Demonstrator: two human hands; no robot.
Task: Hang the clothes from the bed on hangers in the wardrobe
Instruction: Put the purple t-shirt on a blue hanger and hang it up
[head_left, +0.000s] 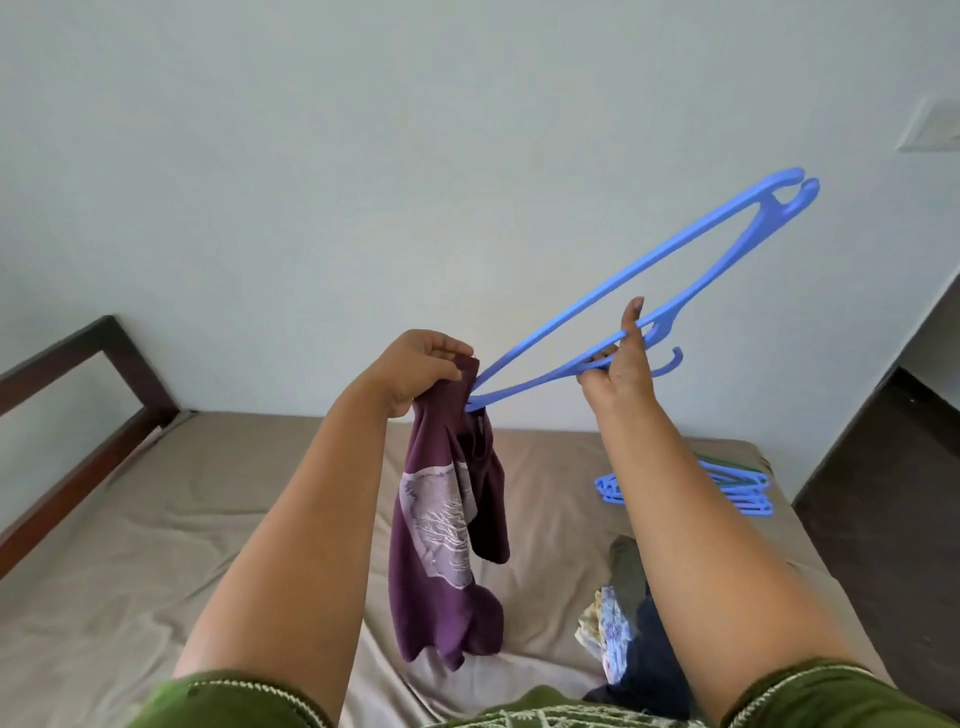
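Your left hand (421, 371), at the centre of the frame, pinches the top edge of a purple garment (447, 540) between curled fingers and thumb; that grip is pressed onto the cloth. The garment hangs down from your hand toward the lower middle of the frame, with a pale printed patch on its front, and its bottom hem reaches the bed (156, 519) or hangs just above it; you cannot tell which from this view.

Your right hand (621, 358), right of centre, grips a blue plastic hanger (623, 291) near its hook, fingers curled round the bar and one finger pointing upward. The hanger slants across the frame: one shoulder end points to the upper right, against the pale wall (363, 156), while the other end goes down and left into the top opening of the garment, just beside your left hand.

The bed, covered by a tan sheet, fills the lower half of the frame, with a dark wooden frame (78, 395) along its left side. At the right of the bed lies a stack of spare hangers (737, 488), mostly blue with some green showing, well apart from your hands. Below it, at the lower right, sits a pile of clothes (623, 623), partly hidden by your right forearm. Green sleeves (234, 696) show at the bottom edge.
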